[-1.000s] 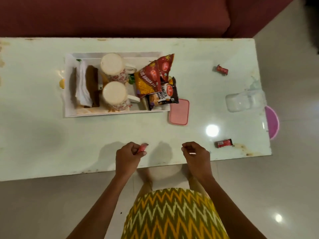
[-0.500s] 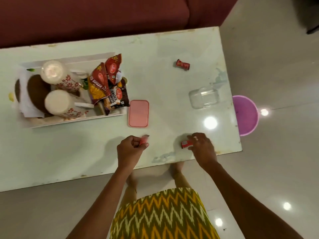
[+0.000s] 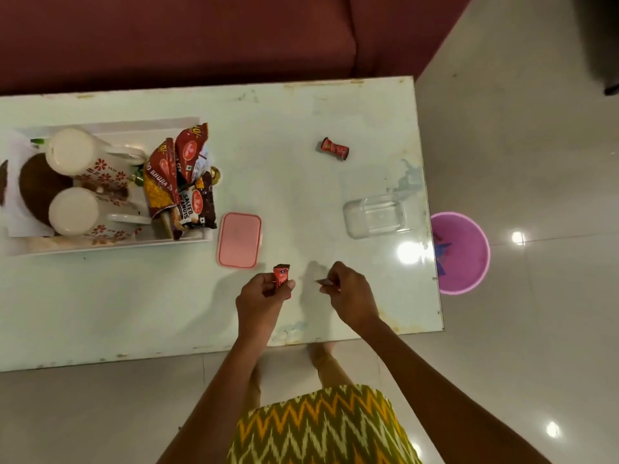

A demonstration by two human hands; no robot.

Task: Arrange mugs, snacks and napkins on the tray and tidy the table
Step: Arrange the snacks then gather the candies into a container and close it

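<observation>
I record the left hand (image 3: 263,298) closed on a red wrapper (image 3: 280,275), which stands upright out of the fingers, above the table (image 3: 100,306) near its front edge. Just right of it, apart, the right hand (image 3: 348,293) is pinched shut on a second red scrap (image 3: 330,285), mostly hidden. Beyond the left hand, close by, lies the pink lid (image 3: 238,240), touching the right wall of the tray (image 3: 110,245). The tray, far left of both grips, carries two floral mugs (image 3: 90,162), snack packets (image 3: 181,182) and napkins (image 3: 15,195). Beyond the right hand sits a clear container (image 3: 375,216) at the table's right edge; farther back lies a third red wrapper (image 3: 335,149). A pink bin (image 3: 469,252) stands on the floor off that right edge. Bare tabletop lies left of the left hand.
</observation>
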